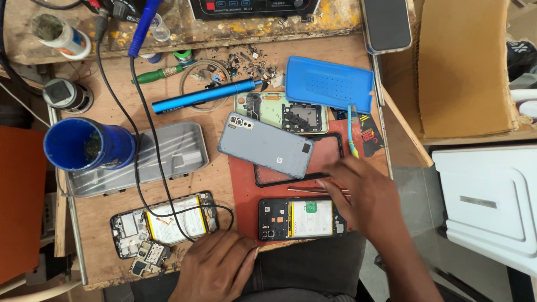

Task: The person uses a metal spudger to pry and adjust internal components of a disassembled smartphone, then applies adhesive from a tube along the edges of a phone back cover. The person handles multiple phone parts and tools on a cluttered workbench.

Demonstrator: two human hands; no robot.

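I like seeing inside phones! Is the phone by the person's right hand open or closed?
Open. The phone by the right hand has no back cover; its battery and black inner frame show.

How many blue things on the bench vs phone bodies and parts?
Blue: 4 - cup, pen-shaped tool, tray, soldering handle
Phone pieces: 5 - grey back cover, opened phones, mid-frame, intact phone
Total: 9
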